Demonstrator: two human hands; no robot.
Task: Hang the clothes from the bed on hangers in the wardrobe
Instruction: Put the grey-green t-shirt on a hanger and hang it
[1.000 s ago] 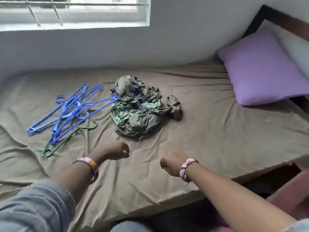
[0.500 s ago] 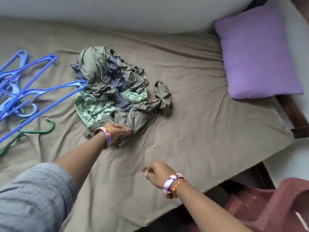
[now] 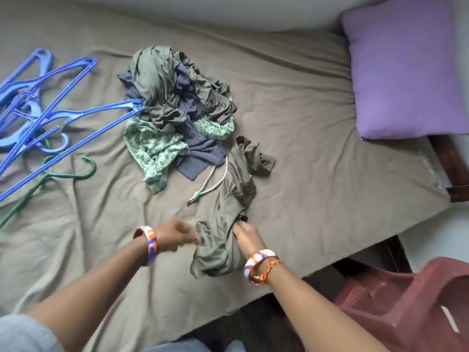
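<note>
Both hands at the bed's (image 3: 304, 148) near edge, right hand (image 3: 247, 237) grasping an olive garment (image 3: 228, 224), left hand (image 3: 175, 235) blurred at its edge, grip unclear, clothes pile (image 3: 175, 110) mid-bed, hangers (image 3: 38, 118) at left edge

The bed sheet (image 3: 304, 128) is matt, creased cloth. The olive garment (image 3: 228, 224) looks soft and thin. The blue hangers (image 3: 50, 118) are glossy, smooth plastic. The purple pillow (image 3: 406, 67) is smooth, matt cloth. The maroon chair (image 3: 406, 308) is shiny plastic.

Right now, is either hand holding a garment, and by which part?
The right hand grips the olive garment at its bunched near end. The left hand is blurred at the same end; its hold cannot be told.
</note>
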